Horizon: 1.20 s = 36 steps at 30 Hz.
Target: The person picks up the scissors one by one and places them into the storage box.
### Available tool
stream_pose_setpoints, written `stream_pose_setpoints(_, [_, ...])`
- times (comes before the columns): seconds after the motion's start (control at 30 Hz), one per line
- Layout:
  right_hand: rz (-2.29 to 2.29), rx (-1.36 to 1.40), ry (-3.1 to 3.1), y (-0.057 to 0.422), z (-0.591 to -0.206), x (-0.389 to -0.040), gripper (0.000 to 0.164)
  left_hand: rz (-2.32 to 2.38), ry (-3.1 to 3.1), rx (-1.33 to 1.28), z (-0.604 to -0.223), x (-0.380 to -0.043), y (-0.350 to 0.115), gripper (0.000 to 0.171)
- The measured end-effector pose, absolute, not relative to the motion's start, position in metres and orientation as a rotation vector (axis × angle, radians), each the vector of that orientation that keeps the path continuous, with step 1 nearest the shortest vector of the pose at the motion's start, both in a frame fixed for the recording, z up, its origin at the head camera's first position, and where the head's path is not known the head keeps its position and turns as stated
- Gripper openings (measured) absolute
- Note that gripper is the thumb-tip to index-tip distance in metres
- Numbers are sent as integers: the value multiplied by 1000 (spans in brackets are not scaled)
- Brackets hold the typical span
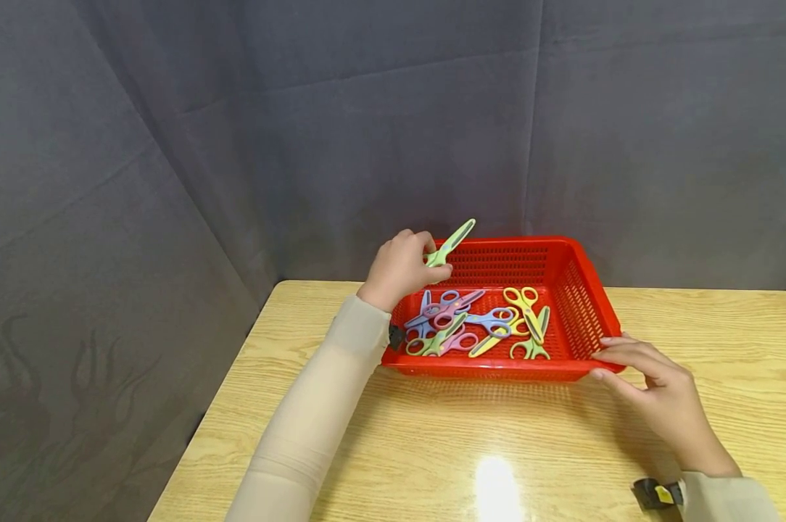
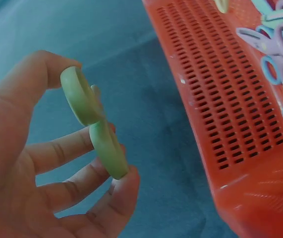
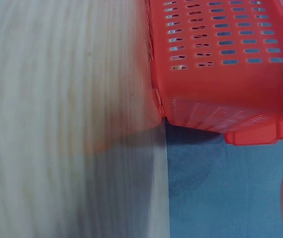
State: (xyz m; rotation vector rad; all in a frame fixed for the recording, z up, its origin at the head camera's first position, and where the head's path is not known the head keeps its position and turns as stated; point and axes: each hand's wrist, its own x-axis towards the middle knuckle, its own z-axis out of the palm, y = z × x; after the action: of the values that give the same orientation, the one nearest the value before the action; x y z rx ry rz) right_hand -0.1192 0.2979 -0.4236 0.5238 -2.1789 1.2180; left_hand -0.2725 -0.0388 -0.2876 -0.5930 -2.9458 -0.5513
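Above the left back corner of the red plastic basket (image 1: 497,367), my left hand (image 1: 401,270) holds a pair of light green scissors (image 1: 454,241) by the handles, blades pointing up and to the right. In the left wrist view the thumb and fingers pinch the green handle loops (image 2: 76,99), beside the basket wall. My right hand (image 1: 667,402) grips the basket's front right corner, fingers on the rim and thumb at the front side. Inside the basket lie several scissors, including yellow scissors (image 1: 530,319), blue scissors (image 1: 494,319) and green scissors (image 1: 435,339), partly overlapping.
The basket stands near the back of a wooden table (image 1: 432,435). A dark grey cloth (image 1: 393,130) hangs behind the table and along its left side. The right wrist view shows the perforated basket wall (image 3: 220,84) beside the table edge.
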Motion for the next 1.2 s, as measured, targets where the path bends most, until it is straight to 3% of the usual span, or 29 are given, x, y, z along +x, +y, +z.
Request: stream_pose_setpoints(1.2, [1241, 494, -2212, 291, -419, -113, 47, -336, -3147, -841, -337, -286, -15, 33])
